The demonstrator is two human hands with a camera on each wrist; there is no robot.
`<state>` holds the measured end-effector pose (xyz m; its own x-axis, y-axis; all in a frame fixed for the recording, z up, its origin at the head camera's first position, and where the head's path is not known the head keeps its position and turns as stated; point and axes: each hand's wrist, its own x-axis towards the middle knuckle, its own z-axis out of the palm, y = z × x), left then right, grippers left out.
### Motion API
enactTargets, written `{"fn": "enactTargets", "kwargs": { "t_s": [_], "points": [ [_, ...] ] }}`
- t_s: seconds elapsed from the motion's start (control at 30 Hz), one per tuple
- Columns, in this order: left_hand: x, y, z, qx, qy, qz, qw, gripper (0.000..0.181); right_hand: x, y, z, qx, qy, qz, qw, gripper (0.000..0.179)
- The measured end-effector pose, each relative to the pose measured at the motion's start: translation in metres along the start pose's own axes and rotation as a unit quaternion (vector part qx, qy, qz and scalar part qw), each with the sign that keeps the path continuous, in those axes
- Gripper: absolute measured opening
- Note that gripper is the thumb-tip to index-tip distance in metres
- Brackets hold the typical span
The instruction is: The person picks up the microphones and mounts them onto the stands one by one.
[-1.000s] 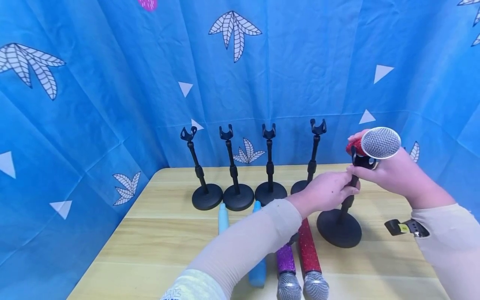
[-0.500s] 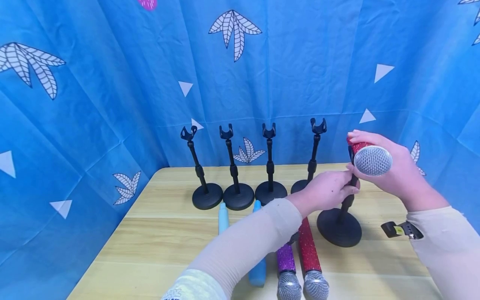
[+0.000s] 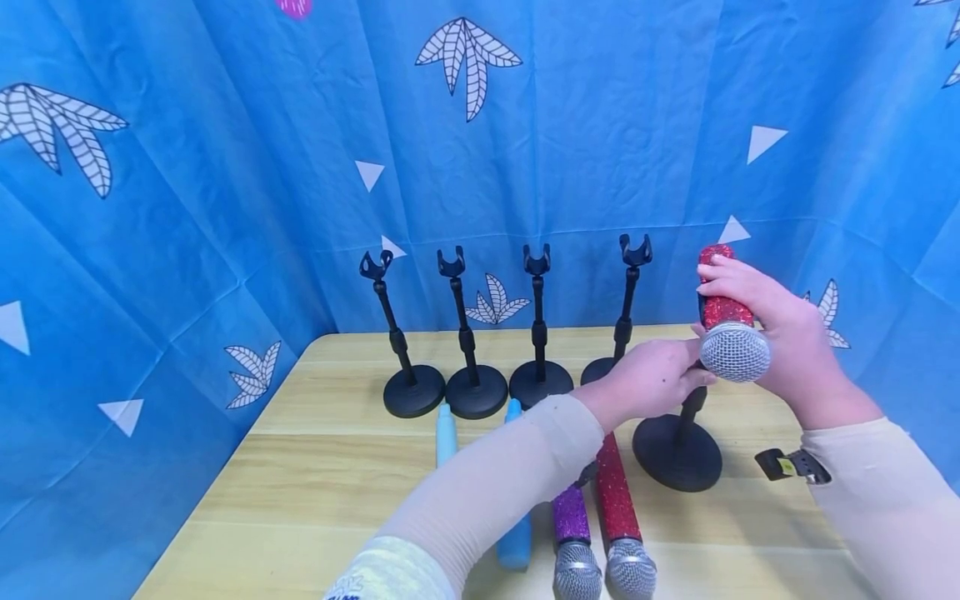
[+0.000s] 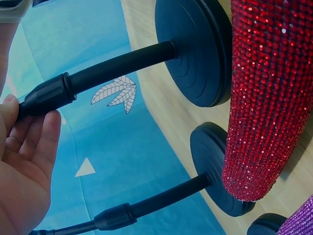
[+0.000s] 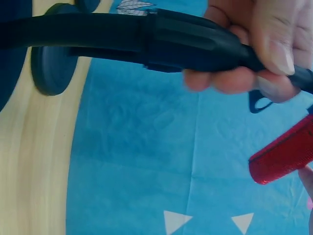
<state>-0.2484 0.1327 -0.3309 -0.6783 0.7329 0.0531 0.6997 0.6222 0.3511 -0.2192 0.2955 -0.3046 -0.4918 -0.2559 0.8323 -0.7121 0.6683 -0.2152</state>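
My left hand [image 3: 651,377] grips the upper pole of a black desktop microphone stand [image 3: 677,454], just below its clip. In the left wrist view the fingers and thumb close round the pole above the collar [image 4: 49,95]. My right hand [image 3: 787,333] holds a red glittery microphone [image 3: 726,312] at the top of that stand. Its silver mesh head tilts down towards me and its tail points up and back. The right wrist view shows the microphone's red tail [image 5: 283,152] beside the pole. Microphone and hands hide most of the clip, so how far it is seated I cannot tell.
Several more black stands [image 3: 541,325] with bare clips stand in a row at the back. A red microphone [image 3: 619,492], a purple one [image 3: 572,515] and blue ones [image 3: 514,546] lie under and beside my left forearm. A blue curtain [image 3: 480,167] hangs behind the table [image 3: 300,467].
My right hand has turned the red microphone and lowered its head towards me, bringing its body in line over the stand's clip. The left hand stays on the pole.
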Motion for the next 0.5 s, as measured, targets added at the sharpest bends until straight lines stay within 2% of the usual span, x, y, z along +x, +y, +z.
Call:
{"fn": "enactTargets", "kwargs": {
  "t_s": [0.2,0.3,0.5],
  "points": [
    [0.0,-0.0001,0.0009,0.005,-0.003,0.003,1.0,0.041,-0.0056,0.0074,0.0024,-0.001,0.005,-0.019,0.9998,0.08],
    [-0.0003,-0.0005,0.0019,0.007,-0.006,0.004,1.0,0.043,-0.0079,0.008,0.0028,0.003,0.005,-0.017,0.9998,0.081],
    [0.0011,-0.0023,0.0023,-0.004,0.004,0.009,0.9999,0.038,-0.0066,0.0075,0.0066,-0.013,0.038,-0.033,0.9987,0.074]
  ]
}}
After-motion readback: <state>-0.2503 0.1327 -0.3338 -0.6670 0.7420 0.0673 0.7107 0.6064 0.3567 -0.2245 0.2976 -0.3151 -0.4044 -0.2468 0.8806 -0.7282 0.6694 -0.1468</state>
